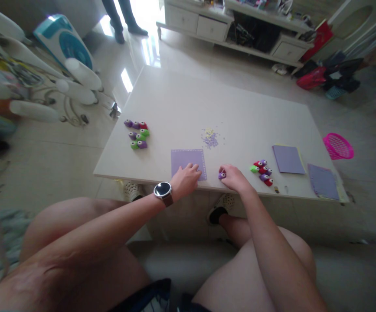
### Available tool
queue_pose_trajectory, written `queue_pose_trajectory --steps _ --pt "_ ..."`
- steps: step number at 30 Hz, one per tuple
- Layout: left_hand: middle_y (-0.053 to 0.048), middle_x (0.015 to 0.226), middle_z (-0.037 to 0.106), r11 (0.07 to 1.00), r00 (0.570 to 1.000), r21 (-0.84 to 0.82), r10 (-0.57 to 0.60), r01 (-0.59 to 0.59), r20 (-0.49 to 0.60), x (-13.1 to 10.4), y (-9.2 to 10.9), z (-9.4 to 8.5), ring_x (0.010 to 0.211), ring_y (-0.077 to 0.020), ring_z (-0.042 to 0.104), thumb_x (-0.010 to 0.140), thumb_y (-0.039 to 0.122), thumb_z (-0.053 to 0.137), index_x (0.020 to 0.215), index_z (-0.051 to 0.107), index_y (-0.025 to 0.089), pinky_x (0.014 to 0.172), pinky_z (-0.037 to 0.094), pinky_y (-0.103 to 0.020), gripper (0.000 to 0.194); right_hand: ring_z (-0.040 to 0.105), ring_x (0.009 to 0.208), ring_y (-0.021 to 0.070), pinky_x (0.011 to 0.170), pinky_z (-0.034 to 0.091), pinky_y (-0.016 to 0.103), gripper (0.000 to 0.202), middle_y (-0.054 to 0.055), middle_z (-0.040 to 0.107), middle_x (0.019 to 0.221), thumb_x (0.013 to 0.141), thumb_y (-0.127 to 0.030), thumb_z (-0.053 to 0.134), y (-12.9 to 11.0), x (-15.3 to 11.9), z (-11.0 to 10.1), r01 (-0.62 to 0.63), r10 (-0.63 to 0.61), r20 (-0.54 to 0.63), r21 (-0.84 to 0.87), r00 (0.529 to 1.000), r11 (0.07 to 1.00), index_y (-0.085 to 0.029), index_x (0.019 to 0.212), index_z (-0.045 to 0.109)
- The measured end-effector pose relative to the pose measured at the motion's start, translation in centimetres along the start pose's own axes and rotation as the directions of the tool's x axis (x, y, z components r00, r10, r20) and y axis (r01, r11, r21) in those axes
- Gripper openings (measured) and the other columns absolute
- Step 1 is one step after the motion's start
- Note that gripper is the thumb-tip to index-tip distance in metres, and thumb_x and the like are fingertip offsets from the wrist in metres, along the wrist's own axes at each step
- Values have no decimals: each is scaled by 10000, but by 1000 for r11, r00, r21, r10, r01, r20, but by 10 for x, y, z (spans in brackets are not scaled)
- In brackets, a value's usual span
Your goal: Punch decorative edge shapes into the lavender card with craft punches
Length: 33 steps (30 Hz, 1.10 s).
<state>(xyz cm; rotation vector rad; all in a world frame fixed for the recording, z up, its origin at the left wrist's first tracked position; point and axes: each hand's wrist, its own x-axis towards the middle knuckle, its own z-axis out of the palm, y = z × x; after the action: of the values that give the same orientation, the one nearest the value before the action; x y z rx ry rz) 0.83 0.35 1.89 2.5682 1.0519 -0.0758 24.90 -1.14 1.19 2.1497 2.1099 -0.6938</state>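
My left hand (188, 174) lies with fingers spread on a purple sheet of paper (178, 161), which has rows of small punched holes along its top and right edges. To the right of that sheet, my right hand (231, 175) is closed on a small purple craft punch (222, 176) with a round white eye-like button, close to the table's front edge. A group of similar punches (263, 172) in red, green and purple sits right of that hand. Another group of punches (138, 135) stands at the left. Purple and yellow paper bits (210, 138) are heaped beyond the sheet.
A purple paper stack (288, 159) and a second stack with punched edges (323, 182) lie at the right of the white table (240, 108). A pink basket (338, 146) is beyond the right edge. A person's legs (125, 19) show beyond the table, near a white cabinet (210, 27).
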Motion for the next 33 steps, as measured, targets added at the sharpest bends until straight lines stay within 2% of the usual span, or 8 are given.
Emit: queue_pose_trajectory --steps 3,7,13,19,23,27,29,33 --pt "-144 1225 653 999 1000 -39 16 -16 -9 1 -1 -1 1172 -294 587 971 153 532 1100 680 167 924 595 -424 197 659 952 207 866 487 284 269 86 738 1029 778 -31 592 -6 2 -1 25 -23 -49 53 999 998 -192 971 689" --pt "-128 1190 681 994 999 -97 47 -48 -12 4 -4 -4 1157 -284 604 955 191 573 1110 676 177 957 570 -412 187 668 901 189 832 518 283 283 60 727 1005 754 -40 607 -19 4 -4 100 -74 -120 232 990 968 -199 985 646" --pt "-110 1239 667 951 984 -296 33 -84 -173 9 0 -10 1134 -246 650 958 195 622 1334 559 174 988 553 -371 382 718 815 184 774 585 312 225 26 736 920 789 -186 723 -37 0 -5 174 -120 -130 591 984 788 -223 975 602" --pt "-76 1126 692 928 981 -360 25 -95 -194 10 -7 -18 978 -210 694 1016 225 572 1200 647 207 887 557 -329 199 753 880 209 819 637 364 316 44 742 963 768 -283 808 -43 0 -1 204 -132 -155 743 979 637 -223 1006 608" --pt "-77 1083 712 951 981 -309 -68 9 -181 9 -32 -35 955 -212 689 958 172 569 1093 692 207 862 543 -321 186 745 863 189 820 642 357 267 49 735 987 797 -265 774 -45 1 1 179 -124 -129 741 984 647 -219 1009 618" --pt "-94 1060 733 947 940 -152 -304 282 -154 3 -77 -55 963 -240 675 899 133 562 1119 713 206 854 525 -345 276 725 823 172 744 615 314 197 48 729 980 822 -214 714 -46 0 0 171 -104 -139 658 985 733 -210 1003 638" --pt "-102 1069 738 919 907 -80 -395 387 -148 0 -98 -59 984 -256 670 889 136 564 1094 725 210 853 520 -360 271 720 817 168 736 603 303 168 48 734 977 830 -200 695 -45 -1 0 167 -104 -136 627 985 760 -209 992 648" --pt "-114 1107 723 890 878 -32 -454 455 -152 -3 -120 -55 984 -266 676 893 114 518 1067 733 213 825 518 -365 294 713 808 166 746 588 297 96 50 750 957 852 -182 677 -44 -2 -2 152 -107 -112 576 988 803 -204 945 671"
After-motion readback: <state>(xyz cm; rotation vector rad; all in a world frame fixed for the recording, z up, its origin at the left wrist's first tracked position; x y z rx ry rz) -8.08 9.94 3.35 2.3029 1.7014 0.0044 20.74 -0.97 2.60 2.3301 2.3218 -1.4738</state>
